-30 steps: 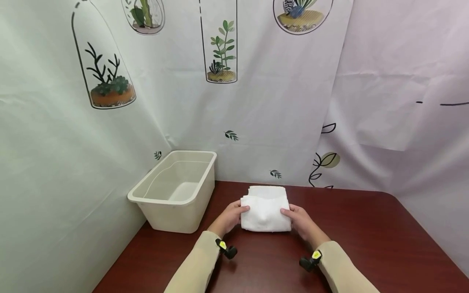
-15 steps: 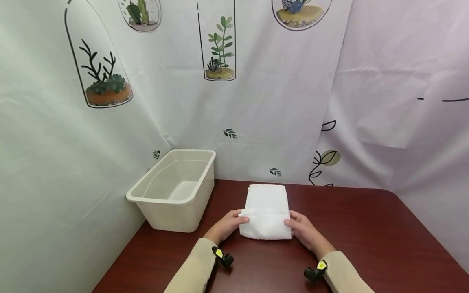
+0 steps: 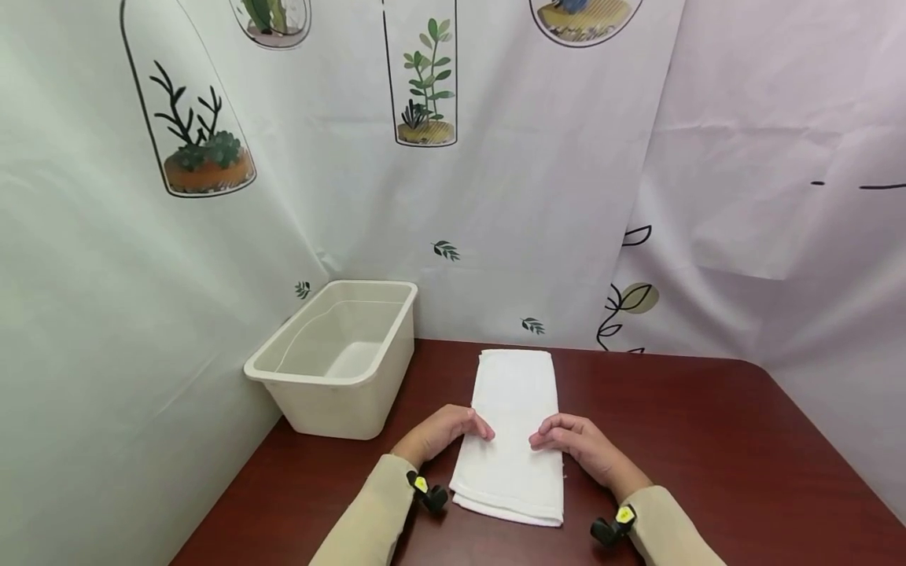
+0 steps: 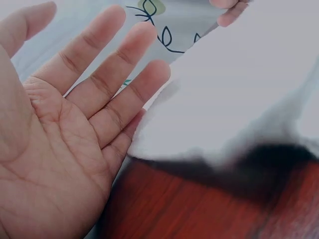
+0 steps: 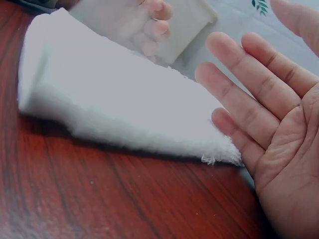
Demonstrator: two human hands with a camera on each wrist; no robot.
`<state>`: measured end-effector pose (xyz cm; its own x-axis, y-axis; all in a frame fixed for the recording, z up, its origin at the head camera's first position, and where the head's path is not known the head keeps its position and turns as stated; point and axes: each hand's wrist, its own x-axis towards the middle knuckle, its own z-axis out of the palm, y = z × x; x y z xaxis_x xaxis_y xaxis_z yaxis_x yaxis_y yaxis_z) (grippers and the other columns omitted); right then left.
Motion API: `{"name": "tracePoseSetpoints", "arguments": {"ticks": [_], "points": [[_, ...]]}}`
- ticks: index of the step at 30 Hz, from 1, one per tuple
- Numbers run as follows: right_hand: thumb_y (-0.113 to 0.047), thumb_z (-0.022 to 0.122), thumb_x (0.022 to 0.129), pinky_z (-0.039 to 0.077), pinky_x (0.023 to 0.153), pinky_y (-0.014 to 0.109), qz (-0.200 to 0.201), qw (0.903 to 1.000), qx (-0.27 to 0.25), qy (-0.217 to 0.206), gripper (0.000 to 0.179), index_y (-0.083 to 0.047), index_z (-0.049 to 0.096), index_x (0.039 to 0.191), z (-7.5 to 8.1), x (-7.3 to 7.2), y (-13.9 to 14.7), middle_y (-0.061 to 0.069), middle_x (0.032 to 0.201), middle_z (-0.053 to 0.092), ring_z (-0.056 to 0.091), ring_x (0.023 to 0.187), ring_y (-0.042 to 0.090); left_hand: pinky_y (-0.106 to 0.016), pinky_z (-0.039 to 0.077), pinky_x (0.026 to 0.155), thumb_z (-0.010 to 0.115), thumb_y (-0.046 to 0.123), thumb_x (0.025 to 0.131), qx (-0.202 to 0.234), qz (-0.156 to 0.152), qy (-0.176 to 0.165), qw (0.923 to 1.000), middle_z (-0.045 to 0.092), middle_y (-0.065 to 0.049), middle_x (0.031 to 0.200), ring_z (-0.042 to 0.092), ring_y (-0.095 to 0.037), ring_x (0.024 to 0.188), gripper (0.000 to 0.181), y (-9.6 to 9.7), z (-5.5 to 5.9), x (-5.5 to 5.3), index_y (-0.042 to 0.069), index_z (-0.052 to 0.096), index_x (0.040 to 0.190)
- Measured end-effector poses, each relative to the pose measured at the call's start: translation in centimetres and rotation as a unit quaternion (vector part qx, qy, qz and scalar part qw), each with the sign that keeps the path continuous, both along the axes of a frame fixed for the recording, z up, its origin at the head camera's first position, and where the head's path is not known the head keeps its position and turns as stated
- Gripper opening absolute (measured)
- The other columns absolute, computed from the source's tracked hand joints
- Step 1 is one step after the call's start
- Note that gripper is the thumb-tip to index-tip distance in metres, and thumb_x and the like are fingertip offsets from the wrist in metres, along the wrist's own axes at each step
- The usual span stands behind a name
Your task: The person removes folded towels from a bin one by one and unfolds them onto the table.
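Observation:
A white towel [image 3: 515, 472], folded into a long strip, lies lengthwise on the dark red table [image 3: 679, 440]. My left hand [image 3: 446, 432] is at its left edge, fingers relaxed and reaching over the cloth. On the opposite side my right hand [image 3: 583, 448] mirrors it, fingertips over the towel's right part. Both wrist views show the palms and loosely extended fingers, with nothing between fingers and thumb: the left palm [image 4: 60, 144] beside the white cloth [image 4: 214, 94], the right palm [image 5: 284, 124] beside the towel's fuzzy edge [image 5: 219, 149].
A cream plastic tub [image 3: 375, 405] stands at the back left of the table, its visible inside bare. A pale curtain [image 3: 524, 196] printed with plants hangs behind and to the left. A small black camera [image 3: 432, 497] is strapped to each sleeve.
The towel's near part, earlier held up and doubled back by both hands, now lies spread toward me, making a longer strip. Both hands have let go of its edges.

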<state>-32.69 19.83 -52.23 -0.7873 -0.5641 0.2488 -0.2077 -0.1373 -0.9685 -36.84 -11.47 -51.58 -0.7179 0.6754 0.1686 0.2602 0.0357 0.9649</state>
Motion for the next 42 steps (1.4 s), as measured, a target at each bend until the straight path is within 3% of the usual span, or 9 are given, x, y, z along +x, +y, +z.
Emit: {"name": "tracePoseSetpoints", "arguments": {"ticks": [8, 13, 15, 18, 22, 27, 31, 36, 42], "points": [[-0.006, 0.050, 0.104, 0.054, 0.093, 0.029, -0.041, 0.9989, 0.024, -0.003, 0.023, 0.014, 0.057, 0.111, -0.1, 0.0, -0.1, 0.011, 0.105, 0.076, 0.073, 0.099, 0.019, -0.032, 0.050, 0.098, 0.045, 0.014, 0.104, 0.017, 0.006, -0.002, 0.9998, 0.074, -0.008, 0.103, 0.068, -0.021, 0.104, 0.038, 0.0, -0.1, -0.2, -0.016, 0.068, 0.105], [-0.015, 0.062, 0.102, 0.059, 0.083, 0.032, -0.146, 0.9865, 0.074, 0.008, 0.024, 0.009, 0.063, 0.107, 0.8, -0.3, -1.0, 0.014, 0.101, 0.076, 0.074, 0.092, 0.021, -0.035, 0.051, 0.092, 0.055, 0.016, 0.103, -0.046, 0.087, 0.032, 0.9946, 0.074, -0.006, 0.098, 0.067, -0.016, 0.093, 0.027, 0.9, 1.1, -0.2, -0.003, 0.074, 0.103], [-0.017, 0.067, 0.099, 0.059, 0.080, 0.032, -0.200, 0.9731, 0.110, 0.030, 0.021, 0.003, 0.067, 0.105, 1.5, -0.5, -1.7, 0.012, 0.099, 0.076, 0.073, 0.091, 0.021, -0.034, 0.052, 0.086, 0.061, 0.019, 0.101, -0.107, 0.133, 0.068, 0.9829, 0.072, -0.002, 0.095, 0.064, -0.015, 0.089, 0.020, 1.7, 1.8, 0.0, 0.005, 0.075, 0.102], [-0.015, 0.070, 0.096, 0.058, 0.085, 0.036, -0.263, 0.9458, 0.176, 0.072, 0.011, -0.007, 0.072, 0.104, 2.1, -0.8, -2.7, 0.007, 0.101, 0.075, 0.071, 0.096, 0.021, -0.034, 0.052, 0.079, 0.067, 0.021, 0.097, -0.220, 0.185, 0.133, 0.9484, 0.070, 0.001, 0.095, 0.061, -0.015, 0.087, 0.014, 3.5, 3.1, 1.0, 0.011, 0.074, 0.102], [-0.013, 0.071, 0.095, 0.052, 0.097, 0.050, -0.301, 0.9114, 0.257, 0.112, 0.016, -0.016, 0.075, 0.110, 2.0, -1.3, -3.4, 0.003, 0.111, 0.074, 0.067, 0.111, 0.026, -0.036, 0.054, 0.089, 0.068, 0.027, 0.093, -0.351, 0.202, 0.211, 0.8898, 0.068, -0.005, 0.111, 0.063, -0.020, 0.103, 0.027, 5.8, 4.0, 2.8, 0.009, 0.071, 0.114], [-0.015, 0.072, 0.094, 0.045, 0.105, 0.055, -0.297, 0.8875, 0.322, 0.143, 0.030, -0.015, 0.071, 0.125, 1.0, -1.9, -4.0, 0.007, 0.129, 0.068, 0.058, 0.127, 0.032, -0.041, 0.042, 0.110, 0.066, 0.036, 0.095, -0.417, 0.214, 0.269, 0.8412, 0.056, -0.016, 0.140, 0.051, -0.029, 0.133, 0.053, 7.3, 3.0, 3.5, 0.002, 0.059, 0.136], [-0.020, 0.067, 0.098, 0.035, 0.114, 0.055, -0.234, 0.8650, 0.394, 0.204, 0.044, -0.006, 0.060, 0.139, 0.0, -2.1, -4.3, 0.013, 0.145, 0.057, 0.046, 0.140, 0.034, -0.044, 0.028, 0.120, 0.056, 0.045, 0.100, -0.462, 0.209, 0.257, 0.8229, 0.038, -0.023, 0.157, 0.032, -0.035, 0.148, 0.070, 7.7, 1.2, 3.6, -0.004, 0.044, 0.149], [-0.036, 0.056, 0.103, 0.022, 0.120, 0.057, -0.181, 0.8179, 0.480, 0.260, 0.060, -0.001, 0.045, 0.151, -1.0, -2.2, -3.9, 0.017, 0.159, 0.038, 0.027, 0.150, 0.038, -0.049, 0.017, 0.123, 0.046, 0.060, 0.100, -0.511, 0.180, 0.217, 0.8121, 0.020, -0.022, 0.165, 0.015, -0.035, 0.154, 0.085, 7.8, 0.5, 4.6, -0.001, 0.029, 0.157], [-0.055, 0.047, 0.102, 0.013, 0.120, 0.062, -0.193, 0.7997, 0.513, 0.244, 0.077, -0.003, 0.034, 0.157, -1.2, -2.9, -2.7, 0.018, 0.164, 0.026, 0.017, 0.153, 0.039, -0.048, 0.012, 0.124, 0.052, 0.077, 0.087, -0.511, 0.168, 0.210, 0.8163, 0.017, -0.020, 0.167, 0.013, -0.034, 0.155, 0.108, 7.5, 1.2, 4.9, 0.002, 0.025, 0.160]]}}
